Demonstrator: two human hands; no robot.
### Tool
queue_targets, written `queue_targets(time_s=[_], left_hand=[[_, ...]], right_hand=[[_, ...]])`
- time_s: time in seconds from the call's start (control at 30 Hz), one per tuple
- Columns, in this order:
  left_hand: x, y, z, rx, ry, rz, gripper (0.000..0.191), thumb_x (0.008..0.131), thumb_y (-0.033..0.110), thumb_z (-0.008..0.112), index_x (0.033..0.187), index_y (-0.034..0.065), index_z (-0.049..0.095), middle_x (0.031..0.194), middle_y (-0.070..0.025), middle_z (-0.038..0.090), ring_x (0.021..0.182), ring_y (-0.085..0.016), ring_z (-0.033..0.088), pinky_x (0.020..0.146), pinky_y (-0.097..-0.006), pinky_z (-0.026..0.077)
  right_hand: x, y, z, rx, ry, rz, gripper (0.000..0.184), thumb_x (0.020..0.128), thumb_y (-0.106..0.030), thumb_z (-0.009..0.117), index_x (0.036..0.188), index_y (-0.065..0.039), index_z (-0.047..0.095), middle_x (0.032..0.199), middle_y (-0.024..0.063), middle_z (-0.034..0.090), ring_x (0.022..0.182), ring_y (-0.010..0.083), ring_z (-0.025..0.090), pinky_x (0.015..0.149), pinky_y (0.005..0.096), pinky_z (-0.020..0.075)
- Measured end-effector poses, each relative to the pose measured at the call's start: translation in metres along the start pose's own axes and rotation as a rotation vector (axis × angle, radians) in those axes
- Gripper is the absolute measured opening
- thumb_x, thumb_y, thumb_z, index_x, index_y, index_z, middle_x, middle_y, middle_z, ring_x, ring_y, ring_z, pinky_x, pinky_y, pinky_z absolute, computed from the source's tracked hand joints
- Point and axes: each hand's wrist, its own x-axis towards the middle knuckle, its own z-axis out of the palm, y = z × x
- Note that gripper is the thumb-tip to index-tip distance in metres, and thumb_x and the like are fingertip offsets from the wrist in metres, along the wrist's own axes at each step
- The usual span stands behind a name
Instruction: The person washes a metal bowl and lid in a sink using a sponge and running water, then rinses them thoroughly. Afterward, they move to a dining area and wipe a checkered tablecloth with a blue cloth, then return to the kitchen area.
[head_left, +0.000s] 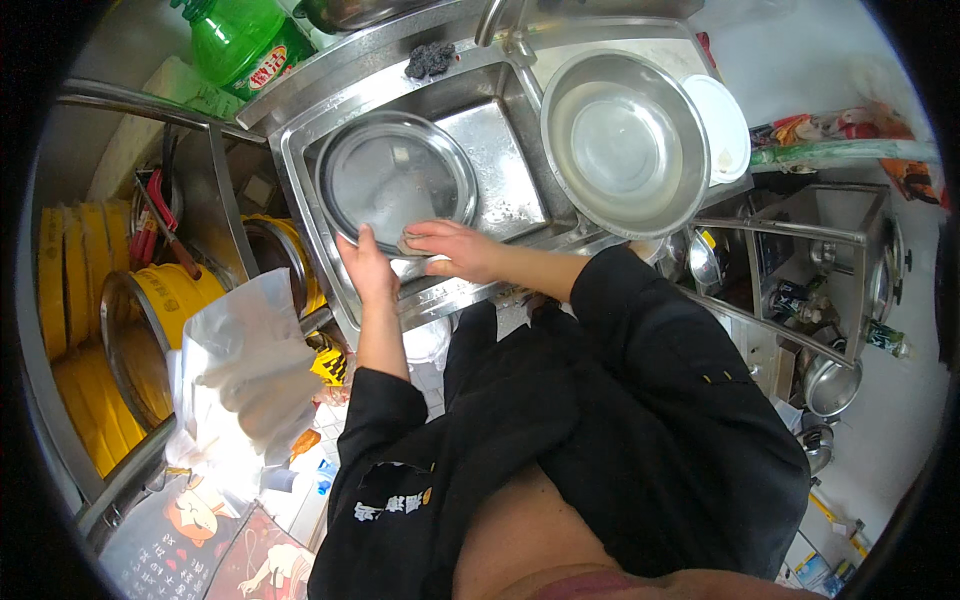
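Observation:
A round, shallow metal pan or lid is held over the left part of a stainless steel sink. My left hand grips its near rim, thumb up along the edge. My right hand presses a small greyish pad, partly hidden under the fingers, to the rim just right of the left hand. Right of the basin stands a large steel bowl that seems to hold cloudy liquid. Behind the sink, a dark scouring pad lies on the ledge near the faucet.
A green plastic bottle stands at the back left. On the left, a metal rack holds yellow-wrapped round items, with a plastic bag in front. A white round lid sits beside the bowl. Metal shelving with pots is at the right.

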Motion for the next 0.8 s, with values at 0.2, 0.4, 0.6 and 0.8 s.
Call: queue_targets(time_s=[0.2,0.4,0.6,0.8], left_hand=[[-0.015,0.036,-0.012,-0.017,-0.094,-0.026,0.033,0.108,0.016,0.051,0.136,-0.0018,0.048,0.124,-0.0138,0.063,0.106,-0.021,0.062,0.093,-0.0361,0.051],[-0.033,0.018,0.015,0.058,-0.259,-0.131,0.038,0.11,0.023,0.05,0.139,-0.0006,0.048,0.129,-0.0138,0.063,0.113,-0.022,0.061,0.097,-0.0363,0.05],[-0.009,0.011,-0.004,-0.072,0.011,-0.27,0.047,0.109,0.034,0.051,0.143,0.0027,0.041,0.124,-0.0143,0.062,0.106,-0.027,0.065,0.084,-0.0426,0.057],[0.006,-0.044,-0.034,-0.111,0.118,-0.561,0.017,0.106,0.019,0.051,0.117,0.0061,0.054,0.098,-0.0109,0.065,0.073,-0.023,0.064,0.045,-0.0327,0.045]], right_hand=[[0.034,0.062,-0.027,-0.456,0.053,0.225,0.048,0.096,-0.015,0.053,0.143,-0.005,0.055,0.154,0.0188,0.046,0.147,0.0364,0.037,0.123,0.0479,0.0286],[0.117,0.054,0.022,0.029,0.326,0.161,0.048,0.092,-0.014,0.056,0.139,-0.003,0.058,0.154,0.0228,0.045,0.144,0.0413,0.04,0.121,0.0476,0.0325],[0.012,-0.003,0.017,0.066,0.074,-0.047,0.049,0.081,0.006,0.053,0.124,-0.01,0.069,0.144,0.0157,0.057,0.136,0.036,0.05,0.116,0.0457,0.0384],[-0.03,0.017,-0.039,0.151,0.703,0.303,0.037,0.083,0.009,0.052,0.114,-0.003,0.069,0.129,0.0168,0.063,0.125,0.0369,0.057,0.108,0.0415,0.0446]])
